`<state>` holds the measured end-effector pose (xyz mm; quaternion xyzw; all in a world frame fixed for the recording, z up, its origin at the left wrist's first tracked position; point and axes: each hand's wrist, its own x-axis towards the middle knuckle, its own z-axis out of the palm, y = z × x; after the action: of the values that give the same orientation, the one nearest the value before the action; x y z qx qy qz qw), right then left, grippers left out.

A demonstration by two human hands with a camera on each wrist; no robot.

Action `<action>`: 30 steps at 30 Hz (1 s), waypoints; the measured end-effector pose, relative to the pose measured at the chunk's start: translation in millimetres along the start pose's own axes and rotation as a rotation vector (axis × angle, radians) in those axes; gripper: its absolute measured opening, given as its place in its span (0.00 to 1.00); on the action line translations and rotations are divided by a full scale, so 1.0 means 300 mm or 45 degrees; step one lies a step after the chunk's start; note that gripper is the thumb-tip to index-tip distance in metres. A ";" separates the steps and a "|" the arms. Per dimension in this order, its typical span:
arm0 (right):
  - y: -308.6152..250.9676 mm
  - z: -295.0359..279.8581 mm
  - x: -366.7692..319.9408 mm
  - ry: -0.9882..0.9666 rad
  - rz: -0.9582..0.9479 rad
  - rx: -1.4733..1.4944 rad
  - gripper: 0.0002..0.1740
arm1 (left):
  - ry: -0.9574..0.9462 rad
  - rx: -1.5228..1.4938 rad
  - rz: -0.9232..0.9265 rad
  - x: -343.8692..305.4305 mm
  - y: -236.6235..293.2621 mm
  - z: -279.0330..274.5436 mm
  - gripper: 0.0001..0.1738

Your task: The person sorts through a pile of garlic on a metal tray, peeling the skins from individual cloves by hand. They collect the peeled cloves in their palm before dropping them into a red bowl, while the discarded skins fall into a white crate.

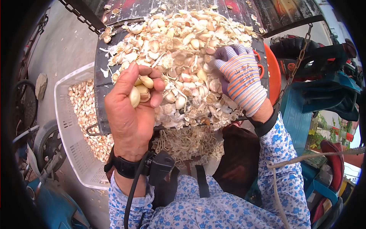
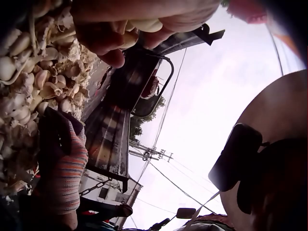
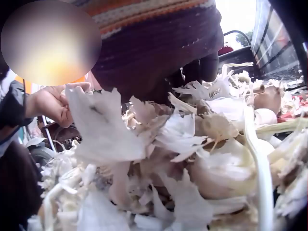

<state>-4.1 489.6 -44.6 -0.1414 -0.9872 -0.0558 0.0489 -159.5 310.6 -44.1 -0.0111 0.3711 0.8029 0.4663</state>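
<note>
The head view shows a wide heap of whitish garlic cloves and papery skins (image 1: 179,34) spread over a dark, worn, flat surface (image 1: 102,82). The bare left hand (image 1: 131,110) is turned palm up above its near left part, fingers curled around several smooth, pale yellow garlic cloves (image 1: 143,92). The right hand, in a purple-palmed knit glove with orange and blue-grey stripes (image 1: 244,78), reaches into the right side of the heap. Its fingers are bent down among the skins; whether they grip a clove cannot be told.

Left of the surface, on grey concrete ground (image 1: 72,38), sits a white plastic crate with slatted walls (image 1: 63,86), holding many unpeeled, pinkish-white cloves (image 1: 85,110). Dry, tan stalks and skins (image 1: 188,145) lie below the near edge. Beside the right edge are red-orange looped handles (image 1: 260,70) and a round orange basin (image 1: 273,76), with a rusty metal chain (image 1: 301,57) and a teal frame (image 1: 295,110) beyond. The left wrist view takes in bright sky (image 2: 202,120), overhead wires and a utility pole (image 2: 148,154).
</note>
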 end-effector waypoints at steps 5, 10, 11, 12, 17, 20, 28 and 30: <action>-0.042 -0.030 0.015 -0.039 -0.049 0.228 0.10 | 0.011 0.000 0.004 0.002 0.002 -0.006 0.13; -0.102 -0.018 0.069 -0.350 0.068 -0.205 0.12 | 0.047 0.021 0.040 0.003 0.008 -0.009 0.13; -0.108 -0.015 0.075 -0.365 0.071 -0.197 0.12 | 0.055 0.021 0.038 0.002 0.010 -0.009 0.13; -0.111 -0.012 0.082 -0.379 0.072 -0.191 0.13 | 0.062 0.019 0.039 0.002 0.011 -0.007 0.13; -0.107 0.002 0.087 -0.288 0.039 -0.151 0.13 | 0.056 0.028 0.033 0.006 0.012 -0.014 0.13; -0.045 0.035 0.046 -0.030 0.066 0.212 0.13 | 0.082 0.050 0.023 0.008 0.008 -0.008 0.13; -0.058 -0.098 -0.008 -0.028 0.586 1.174 0.20 | -0.100 0.384 -0.150 0.001 -0.056 0.038 0.08; -0.080 -0.113 -0.019 -0.128 0.652 1.332 0.21 | -0.133 0.502 -0.220 -0.007 -0.085 0.069 0.10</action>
<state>-2.8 461.0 -14.1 -0.3349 -0.8190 0.4594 0.0773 -132.1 328.9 -43.4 0.0902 0.4940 0.6714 0.5450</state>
